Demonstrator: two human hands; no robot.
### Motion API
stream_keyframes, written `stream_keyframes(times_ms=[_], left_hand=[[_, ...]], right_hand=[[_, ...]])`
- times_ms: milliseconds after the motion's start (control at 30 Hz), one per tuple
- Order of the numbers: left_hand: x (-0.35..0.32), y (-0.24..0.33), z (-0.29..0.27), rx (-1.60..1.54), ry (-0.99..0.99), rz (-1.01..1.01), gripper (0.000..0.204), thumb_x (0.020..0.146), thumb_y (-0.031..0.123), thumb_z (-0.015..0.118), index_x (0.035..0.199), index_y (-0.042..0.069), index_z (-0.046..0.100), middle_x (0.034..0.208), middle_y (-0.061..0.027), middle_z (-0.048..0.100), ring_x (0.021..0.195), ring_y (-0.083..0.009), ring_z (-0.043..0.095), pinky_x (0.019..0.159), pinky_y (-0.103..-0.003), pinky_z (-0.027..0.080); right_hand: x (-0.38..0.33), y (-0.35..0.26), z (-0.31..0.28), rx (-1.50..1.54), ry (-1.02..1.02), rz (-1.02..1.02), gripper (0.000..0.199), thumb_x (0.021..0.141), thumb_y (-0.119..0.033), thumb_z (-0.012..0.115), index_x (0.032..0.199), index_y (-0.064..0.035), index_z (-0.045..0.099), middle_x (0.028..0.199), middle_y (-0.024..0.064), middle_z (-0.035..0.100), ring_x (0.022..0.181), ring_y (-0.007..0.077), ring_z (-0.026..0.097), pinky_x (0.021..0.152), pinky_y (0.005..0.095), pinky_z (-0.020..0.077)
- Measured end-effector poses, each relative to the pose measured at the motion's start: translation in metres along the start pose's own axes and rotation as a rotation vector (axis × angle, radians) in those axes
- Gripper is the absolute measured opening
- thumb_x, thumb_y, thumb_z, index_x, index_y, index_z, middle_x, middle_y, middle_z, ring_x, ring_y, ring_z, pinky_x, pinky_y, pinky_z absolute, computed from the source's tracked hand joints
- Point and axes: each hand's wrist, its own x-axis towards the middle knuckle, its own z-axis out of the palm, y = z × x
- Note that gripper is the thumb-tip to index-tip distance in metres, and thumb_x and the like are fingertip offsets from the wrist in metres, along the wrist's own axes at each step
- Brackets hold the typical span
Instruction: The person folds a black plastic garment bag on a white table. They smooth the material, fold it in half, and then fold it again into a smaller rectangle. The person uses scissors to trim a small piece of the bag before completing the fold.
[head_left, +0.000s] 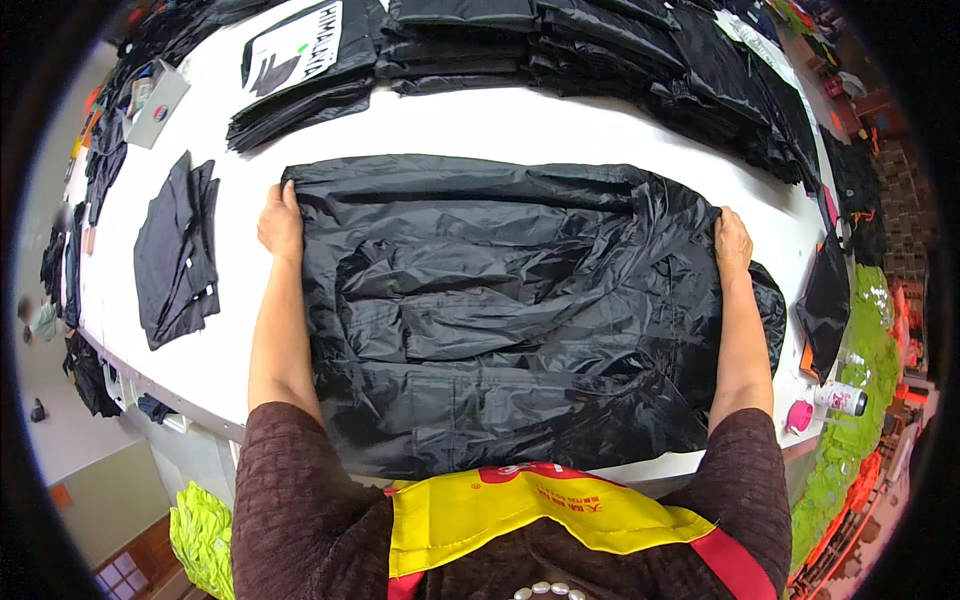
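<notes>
A shiny black garment (480, 290), thin and wrinkled, lies spread across the white table in front of me. It looks like a jacket, with seams running through it and its near edge at my apron. My left hand (281, 222) is closed on its far left corner, thumb on top. At the far right edge, my right hand (733, 240) grips the cloth with bent fingers. Both arms are stretched forward along the garment's sides. The fingertips under the cloth are hidden. A dark rounded piece of cloth (768, 310) sticks out beyond my right forearm.
Folded black garments (460, 45) stand in stacks along the far side of the white table (480, 125). Folded dark cloth pieces (178, 255) lie at left. A can-like container (845, 399) and a pink round item (800, 416) sit at right. Lime-green cloth (203, 540) is piled at lower left.
</notes>
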Motion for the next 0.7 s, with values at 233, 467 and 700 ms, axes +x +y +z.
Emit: stream_keyframes(times_ms=[233,467,700], left_hand=[[-0.012,-0.013,-0.026,-0.541,0.073,0.204,0.049,0.078,0.033,0.068,0.113,0.0,0.056,0.102,-0.0108,0.061,0.095,-0.0247,0.056,0.085,-0.035,0.042],[-0.155,0.064,-0.166,-0.231,-0.646,1.013,0.053,0.062,0.034,0.077,0.103,0.003,0.061,0.11,-0.0147,0.056,0.108,-0.0317,0.049,0.091,-0.042,0.039],[-0.126,0.049,-0.13,-0.208,-0.731,0.912,0.016,0.077,0.013,0.065,0.088,0.003,0.063,0.094,-0.0099,0.065,0.091,-0.0311,0.059,0.087,-0.04,0.042]], right_hand=[[-0.01,-0.001,-0.009,0.177,0.221,-0.121,0.041,0.079,-0.015,0.063,0.118,-0.0074,0.049,0.11,0.0123,0.054,0.106,0.0301,0.049,0.089,0.0389,0.041],[-0.028,-0.033,-0.057,0.264,0.27,-0.488,0.064,0.058,-0.004,0.072,0.118,-0.0069,0.051,0.117,0.0104,0.052,0.11,0.0295,0.048,0.093,0.0389,0.0383],[0.015,-0.034,-0.048,0.395,0.158,-0.518,0.032,0.071,0.003,0.052,0.102,-0.0032,0.058,0.089,0.0163,0.062,0.086,0.033,0.058,0.077,0.0407,0.0459]])
